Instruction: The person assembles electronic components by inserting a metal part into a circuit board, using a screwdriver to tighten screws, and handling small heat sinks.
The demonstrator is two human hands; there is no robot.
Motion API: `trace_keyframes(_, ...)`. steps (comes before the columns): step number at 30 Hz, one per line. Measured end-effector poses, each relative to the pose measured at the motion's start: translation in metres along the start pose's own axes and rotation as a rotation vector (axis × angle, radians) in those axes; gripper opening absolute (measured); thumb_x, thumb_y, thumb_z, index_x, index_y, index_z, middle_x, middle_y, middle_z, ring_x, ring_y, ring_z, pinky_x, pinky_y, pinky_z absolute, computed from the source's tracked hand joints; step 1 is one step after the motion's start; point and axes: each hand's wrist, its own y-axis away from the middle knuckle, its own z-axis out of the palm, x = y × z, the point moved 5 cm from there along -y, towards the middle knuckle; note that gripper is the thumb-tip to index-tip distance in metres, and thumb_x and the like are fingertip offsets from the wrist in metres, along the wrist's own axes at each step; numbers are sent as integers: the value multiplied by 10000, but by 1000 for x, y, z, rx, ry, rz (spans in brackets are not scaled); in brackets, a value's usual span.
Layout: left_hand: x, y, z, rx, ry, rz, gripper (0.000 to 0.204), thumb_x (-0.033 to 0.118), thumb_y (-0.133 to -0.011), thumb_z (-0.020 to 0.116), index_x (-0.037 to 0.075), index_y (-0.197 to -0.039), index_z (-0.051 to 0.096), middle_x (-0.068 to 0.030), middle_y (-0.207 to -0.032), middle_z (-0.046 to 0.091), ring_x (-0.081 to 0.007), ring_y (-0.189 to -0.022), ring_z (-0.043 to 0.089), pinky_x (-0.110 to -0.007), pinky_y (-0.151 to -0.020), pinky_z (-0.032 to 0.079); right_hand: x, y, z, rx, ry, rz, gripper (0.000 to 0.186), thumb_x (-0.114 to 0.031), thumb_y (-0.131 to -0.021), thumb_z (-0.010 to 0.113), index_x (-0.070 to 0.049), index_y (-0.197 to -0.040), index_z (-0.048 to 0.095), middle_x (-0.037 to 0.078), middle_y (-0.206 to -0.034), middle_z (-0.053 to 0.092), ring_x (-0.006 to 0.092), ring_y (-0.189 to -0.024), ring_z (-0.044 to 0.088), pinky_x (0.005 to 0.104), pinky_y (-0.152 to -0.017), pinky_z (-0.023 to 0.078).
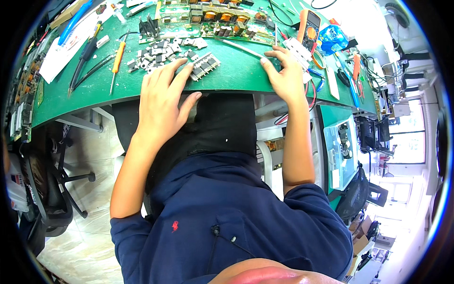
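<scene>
Navy shirt (203,189) foremost, component strip (205,66) just beside spread left grip (162,102), spread right grip (287,78) farther off.

Grey-black block of parts (205,66) sits angled on green tabletop (241,78), left hand (163,102) at its left end. Loose grey-white pieces (158,55) heaped beside it. White stick (241,48) slants, end by right hand (287,78); grip unclear from here.

Left hand (161,103): spread open, a fingertip at or just beside a block of small parts (205,66)
Right hand (288,79): fingers parted, thumb near a white stick (241,48)
Surface (236,75): green, carrying loose parts (158,53), screwdriver (119,56), circuit boards (226,17)
Multimeter (309,28): orange, beside a blue packet (332,39)
</scene>
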Motion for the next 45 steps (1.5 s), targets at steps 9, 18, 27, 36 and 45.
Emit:
trace_keyframes(9,0,2,4,-27,-13,13,528,175,-826,785,141,-1340,670,-71,-1371,634,-300,-1213,576,-415,-1007,415,-12,2,19,9,30,-166,236,-185,-864,765,-118,-1090,771,142,-1340,643,370,-1301,516,462,-1117,417)
trace_keyframes(18,0,4,6,-7,-18,46,539,208,-811,796,164,-1331,660,-42,-1386,635,-254,-1182,581,-416,-919,411,-10,11,11,42,31,-21,321,-250,-834,801,-68,-1095,758,170,-1379,626,384,-1280,574,468,-1083,453)
trace_keyframes(27,2,5,6,-62,-61,55,633,203,-824,781,163,-1428,596,-32,-1519,553,-276,-1242,558,-411,-986,399,-1,4,-7,137,-6,-52,178,-82,-824,642,-19,-945,757,175,-1232,719,371,-1136,680,422,-1009,509)
trace_keyframes(36,-2,8,5,26,21,34,628,197,-813,791,126,-1406,596,-83,-1454,590,-290,-1238,573,-412,-987,417,-6,10,-100,529,-840,165,170,-2,-969,636,28,-1117,713,179,-1205,723,169,-865,693,274,-701,562)
trace_keyframes(45,-9,7,2,285,173,-39,368,165,-824,798,89,-1170,698,-80,-1112,714,-295,-1037,663,-403,-846,484,-77,-10,-153,517,-805,-100,279,-211,-977,707,54,-1054,665,208,-941,744,121,-552,576,219,-461,433)
